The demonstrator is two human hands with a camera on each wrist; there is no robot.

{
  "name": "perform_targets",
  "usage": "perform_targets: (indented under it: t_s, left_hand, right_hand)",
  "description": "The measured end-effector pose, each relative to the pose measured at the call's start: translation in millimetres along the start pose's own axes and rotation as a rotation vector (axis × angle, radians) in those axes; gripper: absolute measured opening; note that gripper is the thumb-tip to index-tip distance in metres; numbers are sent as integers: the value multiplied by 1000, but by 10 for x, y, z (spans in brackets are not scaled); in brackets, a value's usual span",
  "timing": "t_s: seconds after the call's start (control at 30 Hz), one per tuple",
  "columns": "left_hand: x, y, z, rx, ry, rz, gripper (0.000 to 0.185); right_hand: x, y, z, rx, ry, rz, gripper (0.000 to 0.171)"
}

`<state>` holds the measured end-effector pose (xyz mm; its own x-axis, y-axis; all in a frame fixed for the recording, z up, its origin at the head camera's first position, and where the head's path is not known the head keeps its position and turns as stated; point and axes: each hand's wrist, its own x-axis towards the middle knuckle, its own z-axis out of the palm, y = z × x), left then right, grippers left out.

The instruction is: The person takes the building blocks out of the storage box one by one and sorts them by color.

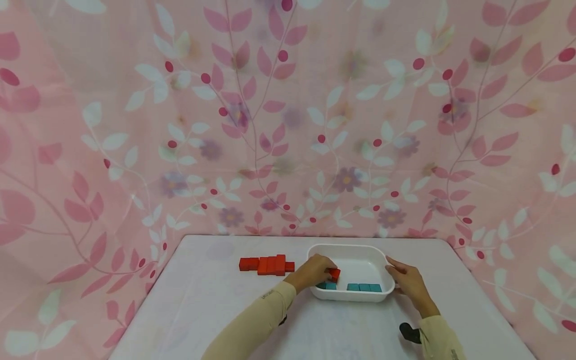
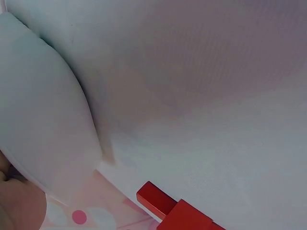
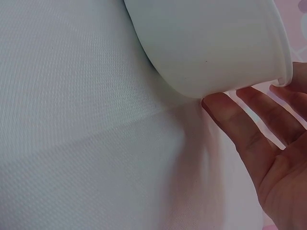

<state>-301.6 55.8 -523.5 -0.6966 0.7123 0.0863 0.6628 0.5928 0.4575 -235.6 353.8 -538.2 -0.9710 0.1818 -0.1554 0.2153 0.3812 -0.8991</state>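
A white tray (image 1: 346, 296) stands on the table with teal blocks (image 1: 364, 287) lined along its near inner side. My left hand (image 1: 313, 272) reaches over the tray's left rim and pinches a red block (image 1: 335, 274) just above the teal ones. At the right end, my right hand (image 1: 409, 282) grips the tray by its rim and outer wall. In the right wrist view, its fingers (image 3: 249, 129) touch the wall below the rim. Only part of the left hand (image 2: 21, 206) shows in the left wrist view, behind the tray's wall.
A row of red blocks (image 1: 269, 265) lies on the white-covered table (image 1: 198, 300), left of the tray. A black strap end (image 1: 410, 333) sticks out by the right sleeve. Behind the table hangs a pink floral curtain (image 1: 288, 175).
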Motion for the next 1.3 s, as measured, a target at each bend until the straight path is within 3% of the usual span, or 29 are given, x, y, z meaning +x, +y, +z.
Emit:
perform_targets:
  t_s: [0.43,0.67,0.77,1.0,1.3]
  left_hand:
    - [-74,-59,-87,-70,53,24,37]
    - [-177,-149,-170,-147,138,17,39]
    - [-232,-199,-256,-183,203,26,39]
    - [-376,-321,-529,-152,313,63,38]
    - [-753,-669,-840,-134,395,-19,43]
  right_hand:
    - [-19,40,-6,-25,1,-32,59]
    - [-49,33,-32,-28,-10,-33,62]
    - [-42,23,-20,-30,-12,-29,62]
    - [-5,28,-11,-38,-8,3,64]
    - [2,15,-25,-38,-18,18,63]
